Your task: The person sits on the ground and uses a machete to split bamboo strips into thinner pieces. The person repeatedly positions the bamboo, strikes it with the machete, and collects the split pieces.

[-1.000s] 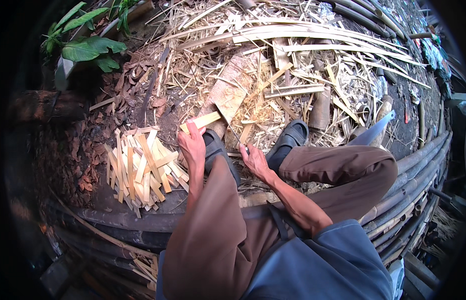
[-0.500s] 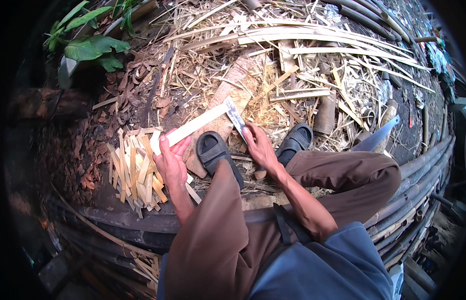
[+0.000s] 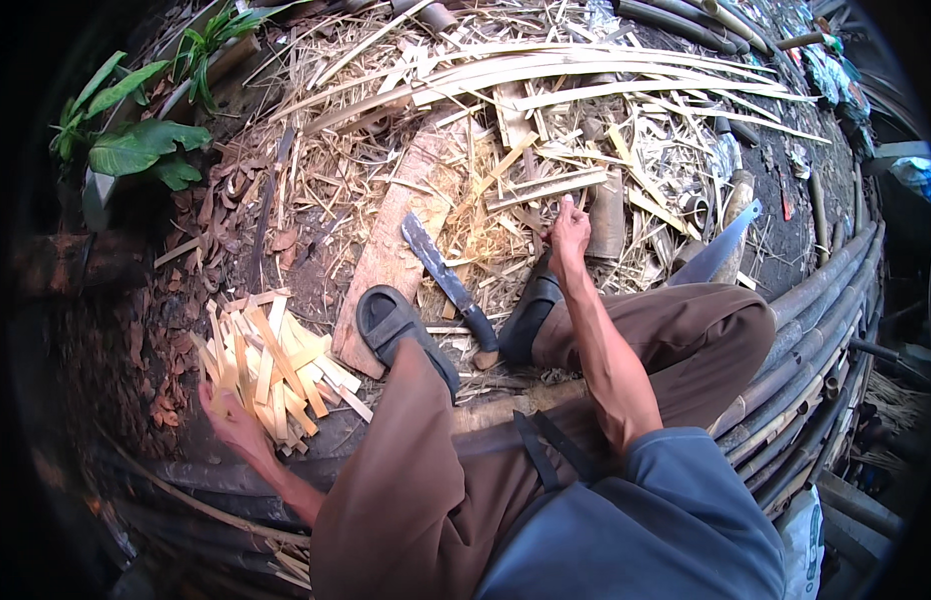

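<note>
At the left, my left hand (image 3: 238,422) rests against the near-left edge of a loose pile of short pale bamboo strips (image 3: 278,362). Its fingers look apart, though slightly blurred. My right hand (image 3: 570,240) reaches forward past my right foot, one finger stretched up to the lower edge of a short split bamboo piece (image 3: 546,188); its other fingers are partly curled and it grips nothing that I can see. Between my sandals lies a broad-bladed knife (image 3: 438,262), its dark handle (image 3: 478,328) towards me.
A flat wooden board (image 3: 391,232) lies beyond my left sandal (image 3: 394,325). Long bamboo strips (image 3: 586,68) stretch across the far ground over shavings. To the right are a hand saw (image 3: 721,248), a bamboo tube (image 3: 608,215) and stacked bamboo poles (image 3: 826,310). Green leaves (image 3: 136,150) hang far left.
My right hand has let go of the knife, which now lies between my feet, and moved forward. My left hand has gone left to the pile; the strip it held is no longer distinguishable.
</note>
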Tool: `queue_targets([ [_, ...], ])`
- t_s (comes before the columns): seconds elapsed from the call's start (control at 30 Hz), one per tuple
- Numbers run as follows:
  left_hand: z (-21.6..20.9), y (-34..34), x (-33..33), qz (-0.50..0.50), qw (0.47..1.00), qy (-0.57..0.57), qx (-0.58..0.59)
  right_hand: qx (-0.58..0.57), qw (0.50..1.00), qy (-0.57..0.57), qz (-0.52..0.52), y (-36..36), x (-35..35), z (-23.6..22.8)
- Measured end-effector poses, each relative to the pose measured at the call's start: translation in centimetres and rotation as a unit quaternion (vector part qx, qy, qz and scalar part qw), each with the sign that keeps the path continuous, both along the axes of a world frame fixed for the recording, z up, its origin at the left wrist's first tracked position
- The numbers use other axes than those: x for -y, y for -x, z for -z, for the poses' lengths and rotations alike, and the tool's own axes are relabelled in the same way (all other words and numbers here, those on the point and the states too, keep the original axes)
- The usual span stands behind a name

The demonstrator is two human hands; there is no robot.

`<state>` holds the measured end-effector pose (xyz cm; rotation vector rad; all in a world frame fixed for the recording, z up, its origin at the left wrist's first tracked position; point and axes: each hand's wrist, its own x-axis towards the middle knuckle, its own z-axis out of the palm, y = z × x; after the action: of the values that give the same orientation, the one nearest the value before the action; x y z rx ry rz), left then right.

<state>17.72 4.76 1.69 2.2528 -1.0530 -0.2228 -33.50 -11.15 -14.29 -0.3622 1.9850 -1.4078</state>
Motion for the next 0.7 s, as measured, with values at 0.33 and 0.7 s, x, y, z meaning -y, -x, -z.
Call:
queue_targets([
  [0.33, 3.6, 8.7, 6.1, 0.174, 0.951, -0.057, -0.248, -0.105, 0.987, 0.07, -0.097, 3.6, 3.5, -3.6],
  [0.7, 3.3, 22.9, 18.1, 0.397, 0.724, 0.026, -0.564, -0.091, 0.879, 0.061, -0.464, -9.3, -0.9, -12.5],
])
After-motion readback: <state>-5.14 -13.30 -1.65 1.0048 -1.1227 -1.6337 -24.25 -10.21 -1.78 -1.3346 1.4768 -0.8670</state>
